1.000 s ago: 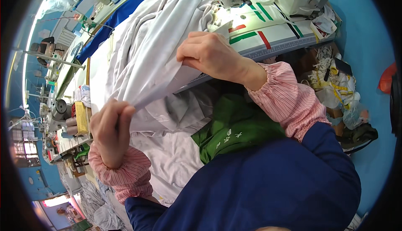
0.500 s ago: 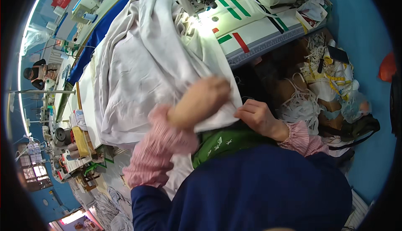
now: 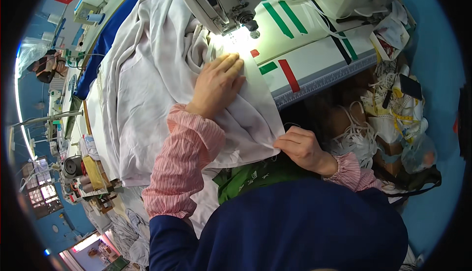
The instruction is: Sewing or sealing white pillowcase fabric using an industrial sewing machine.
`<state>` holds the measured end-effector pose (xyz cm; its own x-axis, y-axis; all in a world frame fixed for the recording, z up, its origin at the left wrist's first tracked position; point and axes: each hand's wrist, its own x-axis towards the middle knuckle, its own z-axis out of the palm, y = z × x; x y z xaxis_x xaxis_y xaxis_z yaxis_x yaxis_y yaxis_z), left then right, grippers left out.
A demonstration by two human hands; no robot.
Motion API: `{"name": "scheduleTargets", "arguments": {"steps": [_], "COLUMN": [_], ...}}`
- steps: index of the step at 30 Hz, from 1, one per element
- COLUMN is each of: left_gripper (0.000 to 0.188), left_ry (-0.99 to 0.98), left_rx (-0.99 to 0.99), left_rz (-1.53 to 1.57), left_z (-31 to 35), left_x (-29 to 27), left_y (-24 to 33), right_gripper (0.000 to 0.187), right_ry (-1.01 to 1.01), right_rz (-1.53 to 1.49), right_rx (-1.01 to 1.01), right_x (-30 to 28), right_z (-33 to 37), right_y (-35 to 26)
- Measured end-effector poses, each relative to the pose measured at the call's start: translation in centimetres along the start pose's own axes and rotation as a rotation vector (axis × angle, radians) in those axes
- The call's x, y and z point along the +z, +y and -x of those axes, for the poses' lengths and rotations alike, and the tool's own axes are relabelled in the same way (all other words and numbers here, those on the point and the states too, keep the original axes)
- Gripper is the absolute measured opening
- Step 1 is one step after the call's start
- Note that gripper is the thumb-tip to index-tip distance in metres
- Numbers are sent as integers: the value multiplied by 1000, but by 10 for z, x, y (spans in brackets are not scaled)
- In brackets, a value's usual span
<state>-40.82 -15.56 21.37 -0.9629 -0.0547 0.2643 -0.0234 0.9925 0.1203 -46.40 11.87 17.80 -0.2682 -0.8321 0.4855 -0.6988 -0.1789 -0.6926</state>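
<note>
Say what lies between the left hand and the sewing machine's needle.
Head view: only white fabric, brightly lit, runs from the left hand to the needle.

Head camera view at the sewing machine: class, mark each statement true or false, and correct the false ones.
1. The left hand lies flat on the white fabric near the sewing machine needle. True.
2. The right hand holds scissors. False: it pinches the fabric's near edge.
3. Red and green tape strips mark the machine table. True.
4. The fabric is bright yellow. False: it is white.
5. Both forearms wear pink striped sleeves. True.
</note>
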Motion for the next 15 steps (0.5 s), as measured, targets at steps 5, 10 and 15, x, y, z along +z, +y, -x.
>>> {"name": "scheduleTargets", "arguments": {"steps": [5,10,15], "left_gripper": [32,23,28], "left_ry": [5,-58,22], "left_rx": [-59,88,-59], "left_rz": [-13,39,82], "left_z": [-24,-11,-6], "left_x": [-14,-25,-12], "left_y": [-17,25,10], "right_gripper": [24,25,22], "right_ry": [18,46,44], "right_rz": [-7,49,92], "right_rx": [7,4,-2], "right_x": [1,1,-2], "right_z": [-27,-53,-82], "right_y": [14,20,27]}}
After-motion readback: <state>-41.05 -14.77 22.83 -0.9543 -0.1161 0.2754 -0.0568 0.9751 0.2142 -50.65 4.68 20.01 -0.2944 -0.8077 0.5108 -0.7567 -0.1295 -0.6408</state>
